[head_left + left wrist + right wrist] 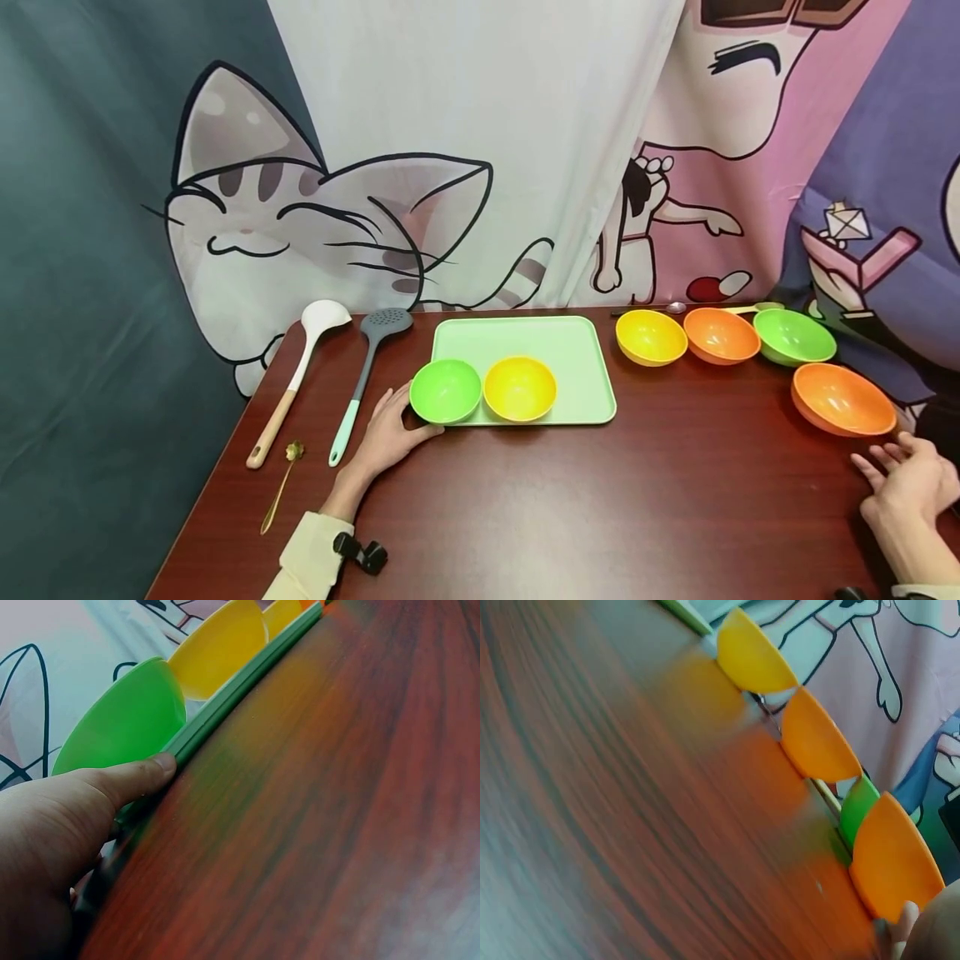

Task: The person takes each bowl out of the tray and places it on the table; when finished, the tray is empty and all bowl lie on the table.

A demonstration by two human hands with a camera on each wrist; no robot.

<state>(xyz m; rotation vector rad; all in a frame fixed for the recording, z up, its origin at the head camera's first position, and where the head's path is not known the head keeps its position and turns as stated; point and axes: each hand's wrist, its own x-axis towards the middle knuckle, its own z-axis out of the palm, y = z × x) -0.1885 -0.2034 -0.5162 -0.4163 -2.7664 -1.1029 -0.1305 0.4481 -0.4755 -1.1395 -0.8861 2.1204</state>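
Note:
My left hand lies at the near left corner of a pale green tray. Its thumb is straight and touches the tray's front edge in the left wrist view. The other fingers reach along the left side, partly hidden. On the tray a green bowl stands beside that hand, with a yellow bowl to its right. At the far right my right hand, palm up with loosely bent fingers, is beside an orange bowl. Whether its fingertips touch the bowl I cannot tell.
Along the back right stand a yellow bowl, another orange bowl and a green bowl, with spoons behind. To the left lie a white ladle, a grey slotted turner and a small gold spoon.

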